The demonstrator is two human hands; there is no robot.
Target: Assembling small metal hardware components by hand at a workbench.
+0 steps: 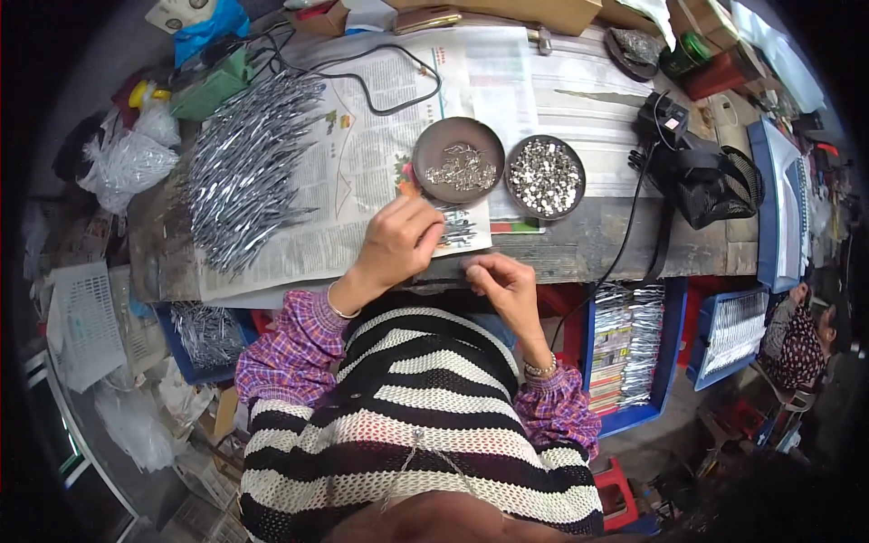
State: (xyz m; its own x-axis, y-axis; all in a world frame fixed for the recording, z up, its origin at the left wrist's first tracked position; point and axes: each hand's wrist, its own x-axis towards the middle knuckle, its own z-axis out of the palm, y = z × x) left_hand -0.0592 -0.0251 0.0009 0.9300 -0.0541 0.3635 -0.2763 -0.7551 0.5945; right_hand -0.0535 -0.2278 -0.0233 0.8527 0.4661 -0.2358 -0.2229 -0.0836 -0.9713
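My left hand [398, 240] is over the newspaper's front part, just below a brown bowl [433, 136]. Its fingers are curled in, and what they hold, if anything, is hidden. Thumb and forefinger of my right hand [510, 291] press together at the table's front edge, on something too small to make out. Thin wire-like metal bits [466, 167] lie in the brown bowl. A second dark bowl [579, 201] beside it is full of small shiny silver pieces [543, 176]. Between my hands and the bowls lies a small bunch of slim metal pieces [460, 228].
A large heap of long, slim silver metal pieces [249, 167] covers the newspaper [362, 163] at left. A black cable [380, 110] loops behind it. At right stand a black mesh bag [724, 185] and a cord. Blue trays [638, 416] of metal pieces sit below the table.
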